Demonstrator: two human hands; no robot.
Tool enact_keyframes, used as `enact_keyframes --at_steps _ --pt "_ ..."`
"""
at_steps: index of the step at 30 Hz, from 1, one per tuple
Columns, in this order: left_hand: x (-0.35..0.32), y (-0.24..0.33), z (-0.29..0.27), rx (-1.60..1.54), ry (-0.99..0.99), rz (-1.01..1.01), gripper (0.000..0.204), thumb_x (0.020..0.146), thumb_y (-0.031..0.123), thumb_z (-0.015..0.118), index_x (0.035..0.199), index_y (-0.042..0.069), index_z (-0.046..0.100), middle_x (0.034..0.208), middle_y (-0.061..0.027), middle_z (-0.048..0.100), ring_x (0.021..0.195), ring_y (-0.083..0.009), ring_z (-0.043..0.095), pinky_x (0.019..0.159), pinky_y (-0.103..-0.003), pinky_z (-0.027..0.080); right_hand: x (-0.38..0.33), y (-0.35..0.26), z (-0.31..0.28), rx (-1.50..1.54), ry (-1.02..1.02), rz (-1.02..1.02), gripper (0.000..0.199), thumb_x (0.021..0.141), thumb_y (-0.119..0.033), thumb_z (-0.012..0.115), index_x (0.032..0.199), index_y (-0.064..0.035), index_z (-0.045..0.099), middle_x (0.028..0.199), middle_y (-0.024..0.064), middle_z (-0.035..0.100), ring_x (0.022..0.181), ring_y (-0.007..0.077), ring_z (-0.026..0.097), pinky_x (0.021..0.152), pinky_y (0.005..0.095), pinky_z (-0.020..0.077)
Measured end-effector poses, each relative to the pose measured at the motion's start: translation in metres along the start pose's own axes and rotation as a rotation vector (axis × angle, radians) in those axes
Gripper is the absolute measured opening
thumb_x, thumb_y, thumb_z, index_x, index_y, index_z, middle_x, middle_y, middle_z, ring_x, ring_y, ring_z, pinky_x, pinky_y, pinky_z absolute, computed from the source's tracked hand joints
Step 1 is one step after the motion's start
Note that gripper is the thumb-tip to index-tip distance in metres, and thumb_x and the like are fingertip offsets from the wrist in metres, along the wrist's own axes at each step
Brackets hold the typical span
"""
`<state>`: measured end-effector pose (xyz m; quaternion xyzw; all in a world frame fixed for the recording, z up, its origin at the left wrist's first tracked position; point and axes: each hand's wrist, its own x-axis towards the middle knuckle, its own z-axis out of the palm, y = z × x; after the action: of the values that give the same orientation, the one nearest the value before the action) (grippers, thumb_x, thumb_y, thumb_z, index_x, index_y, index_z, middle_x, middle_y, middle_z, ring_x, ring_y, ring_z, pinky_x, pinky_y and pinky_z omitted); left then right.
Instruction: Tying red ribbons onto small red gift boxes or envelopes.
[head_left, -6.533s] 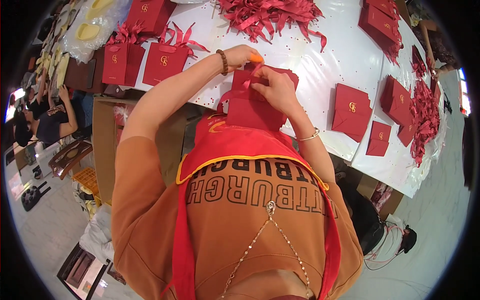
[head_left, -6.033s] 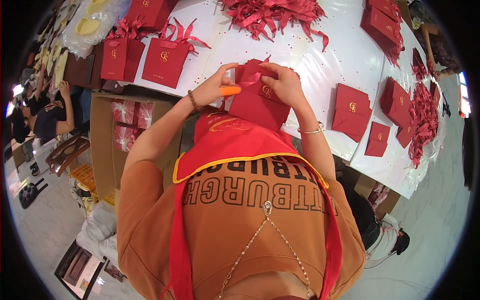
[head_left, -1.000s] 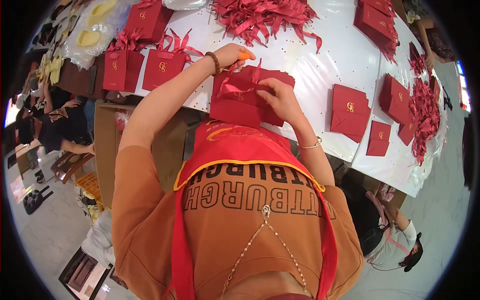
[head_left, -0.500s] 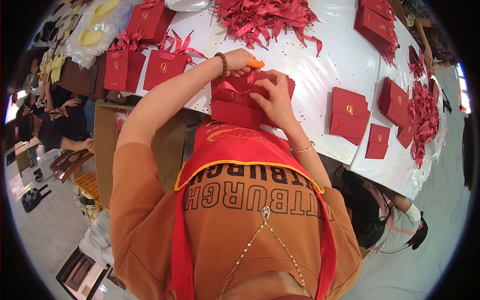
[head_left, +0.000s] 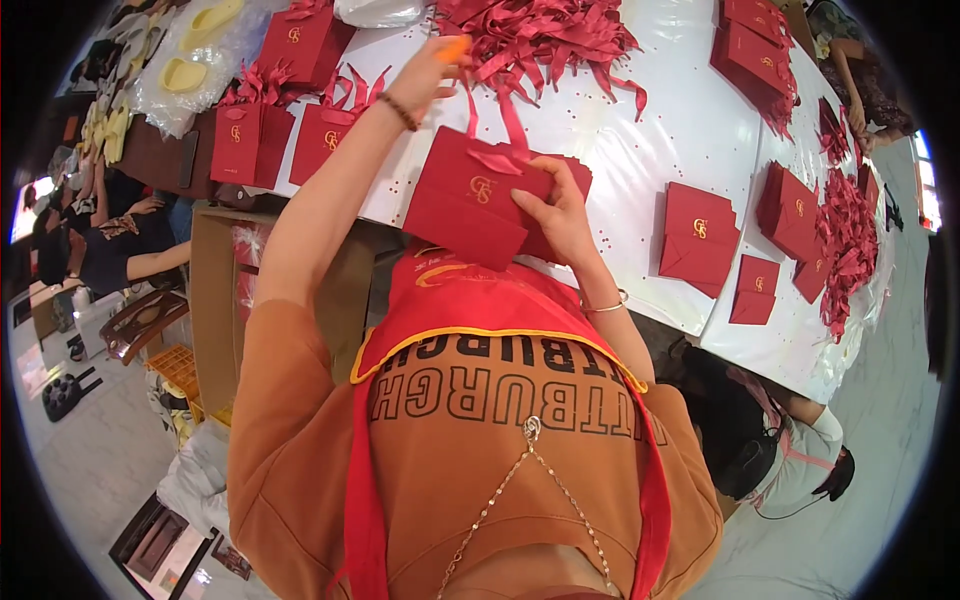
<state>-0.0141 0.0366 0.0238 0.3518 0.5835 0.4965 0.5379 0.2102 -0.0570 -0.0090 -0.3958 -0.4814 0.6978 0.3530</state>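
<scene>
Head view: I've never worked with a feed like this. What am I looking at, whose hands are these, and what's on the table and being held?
This is one fisheye camera worn on a person's head, looking down, so straight edges bend. There is no machine: both forearms are the wearer's own. The right hand holds down a flat red paper bag at the edge of the white table. The left hand reaches up to a heap of red ribbons, pinching something small and orange. More red bags stand at the left and lie flat at the right.
</scene>
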Motion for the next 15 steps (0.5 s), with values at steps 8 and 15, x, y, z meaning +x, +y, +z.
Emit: enact_keyframes --at_steps 8,15 --pt "-0.089 -0.058 0.012 -0.835 -0.654 -0.218 0.037 0.092 0.02 0.043 0.126 0.007 0.039 0.116 -0.0091 0.052 0.108 -0.0211 0.052 0.091 -0.034 0.044 0.009 -0.008 0.008 0.384 0.003 0.026 0.042 0.078 -0.001 0.063 0.114 -0.0064 0.042 0.104 0.0073 0.05 0.089 0.0123 0.052 0.079 0.0248 0.0462" --pt "-0.088 -0.053 0.046 -0.503 -0.076 -0.222 0.071 0.08 0.007 0.061 0.133 0.01 0.014 0.087 -0.0082 0.057 0.069 -0.0134 0.056 0.06 -0.025 0.047 0.022 0.004 -0.025 -0.499 0.371 -0.334 0.037 0.084 -0.02 0.058 0.116 -0.0077 0.047 0.097 0.007 0.052 0.082 0.0133 0.053 0.071 0.0255 0.0445"
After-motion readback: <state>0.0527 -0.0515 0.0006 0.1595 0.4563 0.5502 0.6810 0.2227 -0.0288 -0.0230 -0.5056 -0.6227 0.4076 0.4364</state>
